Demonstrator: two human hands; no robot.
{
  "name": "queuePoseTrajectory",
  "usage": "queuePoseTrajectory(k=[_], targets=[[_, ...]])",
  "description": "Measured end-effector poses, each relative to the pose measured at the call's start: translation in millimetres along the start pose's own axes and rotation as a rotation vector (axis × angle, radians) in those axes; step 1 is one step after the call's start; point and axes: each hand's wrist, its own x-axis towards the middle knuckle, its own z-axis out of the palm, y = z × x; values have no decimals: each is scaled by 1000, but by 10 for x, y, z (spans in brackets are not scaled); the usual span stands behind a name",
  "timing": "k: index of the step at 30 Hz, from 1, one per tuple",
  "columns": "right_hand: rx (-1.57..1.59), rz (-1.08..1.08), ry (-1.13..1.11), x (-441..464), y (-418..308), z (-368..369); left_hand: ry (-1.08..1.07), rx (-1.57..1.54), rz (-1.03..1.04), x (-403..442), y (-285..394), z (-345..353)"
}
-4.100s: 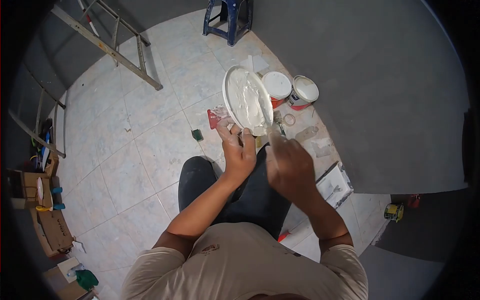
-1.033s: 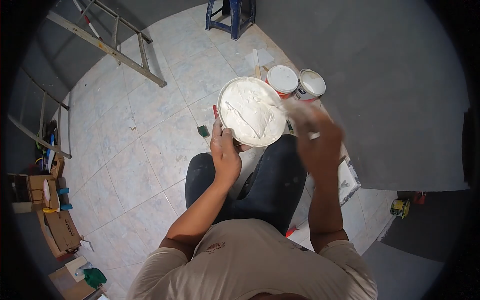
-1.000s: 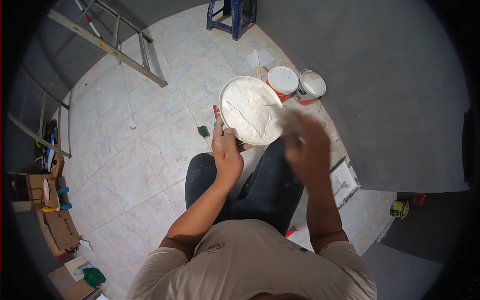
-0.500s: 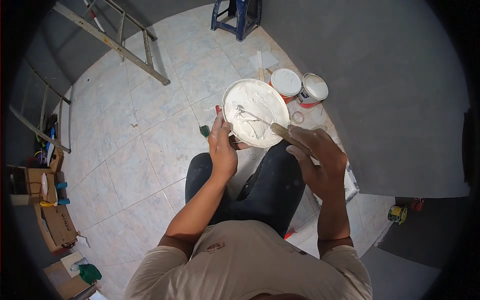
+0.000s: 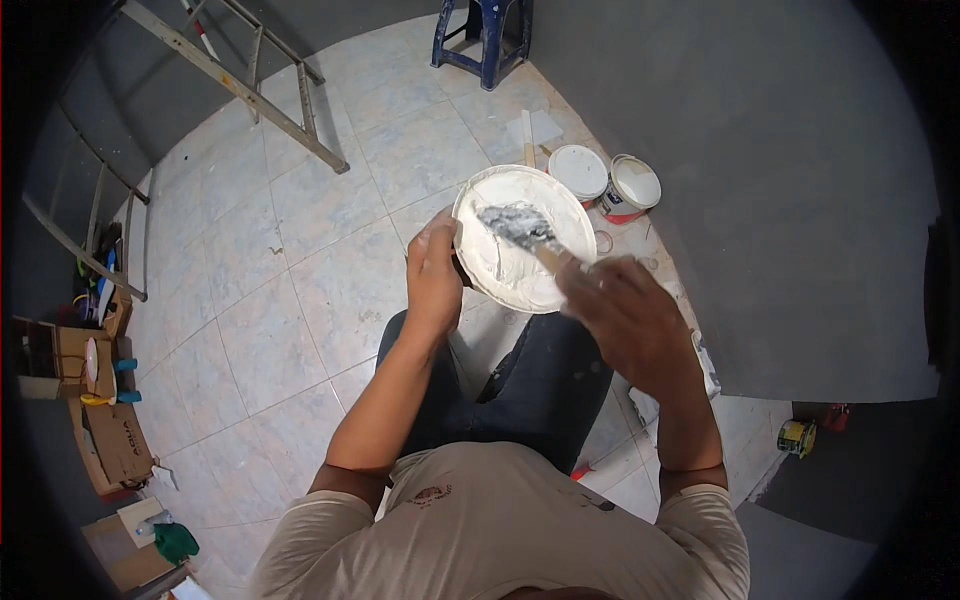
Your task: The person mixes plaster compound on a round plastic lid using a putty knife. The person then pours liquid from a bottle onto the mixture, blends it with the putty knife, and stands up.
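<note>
A round white tub (image 5: 592,235) of thick white putty (image 5: 540,190) is held above my knees. My left hand (image 5: 434,275) grips its left side, fingers wrapped around the edge and partly hidden below. My right hand (image 5: 632,315), somewhat blurred, is closed around the wooden handle of a putty knife (image 5: 516,226). The knife's wide metal blade, smeared with white, lies over the middle of the putty; whether it touches the surface I cannot tell.
Two smaller buckets (image 5: 577,172) (image 5: 634,182) stand by the grey wall (image 5: 780,220). A blue stool (image 5: 485,45) is at the back, and a ladder (image 5: 240,85) stands at upper left. Cardboard boxes (image 5: 108,440) line the left side of the tiled floor (image 5: 270,330).
The putty knife has turned so its blade face shows broad rather than edge-on. My right hand has shifted slightly down and left over the tub, and the tub appears a little lower and further right.
</note>
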Motion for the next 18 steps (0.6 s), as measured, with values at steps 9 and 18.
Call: queuePoseTrajectory(k=[9,18], targets=[[39,-70,-136,-121,50,-454,92,-63,-359,226,193,-185],[-33,-2,157,30,114,-479,119,-137,-409,271,309,-106]])
